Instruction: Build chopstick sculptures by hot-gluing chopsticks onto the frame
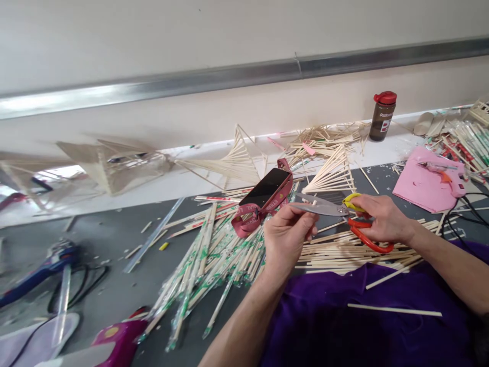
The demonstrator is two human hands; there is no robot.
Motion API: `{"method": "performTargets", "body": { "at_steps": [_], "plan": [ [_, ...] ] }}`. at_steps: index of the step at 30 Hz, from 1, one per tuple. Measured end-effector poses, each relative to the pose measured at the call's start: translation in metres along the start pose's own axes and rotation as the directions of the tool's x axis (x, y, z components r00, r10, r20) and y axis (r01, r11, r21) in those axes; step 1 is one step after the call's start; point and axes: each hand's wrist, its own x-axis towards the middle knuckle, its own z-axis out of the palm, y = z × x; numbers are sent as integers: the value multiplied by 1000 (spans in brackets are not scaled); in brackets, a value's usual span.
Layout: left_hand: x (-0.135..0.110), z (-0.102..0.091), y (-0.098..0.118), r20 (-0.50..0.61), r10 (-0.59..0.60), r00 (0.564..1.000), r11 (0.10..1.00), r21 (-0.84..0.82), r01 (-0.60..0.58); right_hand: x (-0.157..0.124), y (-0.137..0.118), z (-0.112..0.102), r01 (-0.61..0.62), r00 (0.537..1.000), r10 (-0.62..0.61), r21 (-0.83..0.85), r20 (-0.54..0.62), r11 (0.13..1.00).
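Note:
In my right hand (382,219) is a pair of scissors (324,207) with one yellow and one red handle, its blades parted and pointing left. My left hand (288,229) is closed in a pinch right at the blades. The pale tip of a wooden stick (314,203) shows between the blades above those fingers; the rest of it is hidden. Bare wooden chopsticks (336,250) lie spread below the scissors. Just behind my left hand rests a black phone (265,187) with a dark red lanyard (248,219).
Wrapped chopsticks (217,255) cover the grey table to the left. Fanned stick structures (233,163) stand along the wall, near a bottle (382,117). A glue gun (443,171) sits on pink cloth (410,188); a blue glue gun (57,260) lies far left. One chopstick (393,309) rests on purple clothing.

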Motion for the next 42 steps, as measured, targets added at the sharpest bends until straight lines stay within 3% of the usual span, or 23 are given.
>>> {"method": "performTargets", "body": {
  "at_steps": [6, 12, 24, 31, 42],
  "plan": [
    [6, 6, 4, 33, 85, 996, 996, 11, -86, 2, 2, -4, -5, 999, 5, 10, -32, 1000],
    [-3, 6, 13, 39, 176, 984, 984, 11, -177, 5, -5, -14, -37, 998, 34, 73, 52, 997],
    [-11, -1, 18, 137, 471, 871, 837, 241, -491, 9, -14, -25, -25, 993, 20, 47, 113, 999],
    [-19, -5, 16, 146, 474, 868, 850, 183, -494, 9, -18, -23, 44, 997, -49, 85, 65, 995],
    [-21, -6, 9, 92, 466, 880, 848, 238, -473, 11, -21, -23, 91, 996, -91, 16, -4, 996]
  ]
}}
